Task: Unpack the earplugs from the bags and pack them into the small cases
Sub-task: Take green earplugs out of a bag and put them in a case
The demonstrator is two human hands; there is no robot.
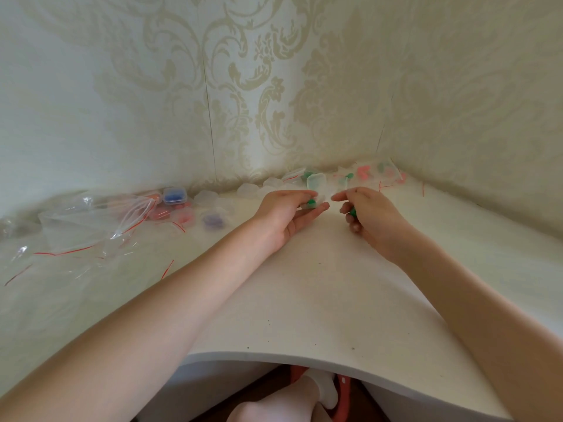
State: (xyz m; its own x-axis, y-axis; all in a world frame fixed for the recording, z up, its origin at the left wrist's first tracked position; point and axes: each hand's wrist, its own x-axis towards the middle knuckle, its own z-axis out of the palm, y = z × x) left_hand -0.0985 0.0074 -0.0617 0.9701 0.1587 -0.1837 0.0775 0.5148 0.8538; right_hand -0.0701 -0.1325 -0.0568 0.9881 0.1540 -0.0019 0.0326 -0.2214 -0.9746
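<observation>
Head view of a white table (pixel 320 300) set into a wallpapered corner. The left hand (pixel 286 213), palm up near the centre of the view, holds a small clear case (pixel 313 190) between thumb and fingers; the case's lid stands open and upright, and a green earplug (pixel 311 203) lies in its base. The right hand (pixel 370 216), just beside the left at its 3 o'clock, has its fingers curled around a second green earplug (pixel 352 212), while its forefinger and thumb reach toward the case; whether they touch it cannot be told.

At 12 to 1 o'clock from the hands, along the wall, lie unopened bags of earplugs (pixel 365 173), with green and pink pieces showing through the plastic. At 11 o'clock a row of empty clear cases (pixel 248 189) lines the wall. At 9 to 10 o'clock sit filled cases (pixel 174 196), blue, pink and purple inside. Farther out at 9 o'clock lie emptied clear bags (pixel 91 226) with red seal strips. Below the table edge, at 6 o'clock, a white-socked foot (pixel 320 388) rests in a red slipper.
</observation>
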